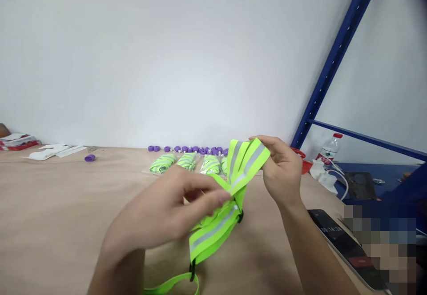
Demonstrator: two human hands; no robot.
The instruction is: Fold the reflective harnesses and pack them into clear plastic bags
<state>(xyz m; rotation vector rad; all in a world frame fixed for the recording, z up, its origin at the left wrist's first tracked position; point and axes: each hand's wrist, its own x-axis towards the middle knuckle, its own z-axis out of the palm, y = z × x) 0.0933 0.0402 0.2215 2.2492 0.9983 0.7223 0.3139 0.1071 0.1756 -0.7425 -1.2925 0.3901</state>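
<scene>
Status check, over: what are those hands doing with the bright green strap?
Left hand at the green strap, grip unclear; right hand holding its upper folds. Strap bunched, one loop hanging low. Bagged green bundles behind, phone off right, neither touching strap.

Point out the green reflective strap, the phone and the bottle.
Green reflective strap point(240, 183): head view, on the silver stripe of an upper fold.
Phone point(345, 247): head view, on the dark screen.
Bottle point(327, 154): head view, on the label.
</scene>
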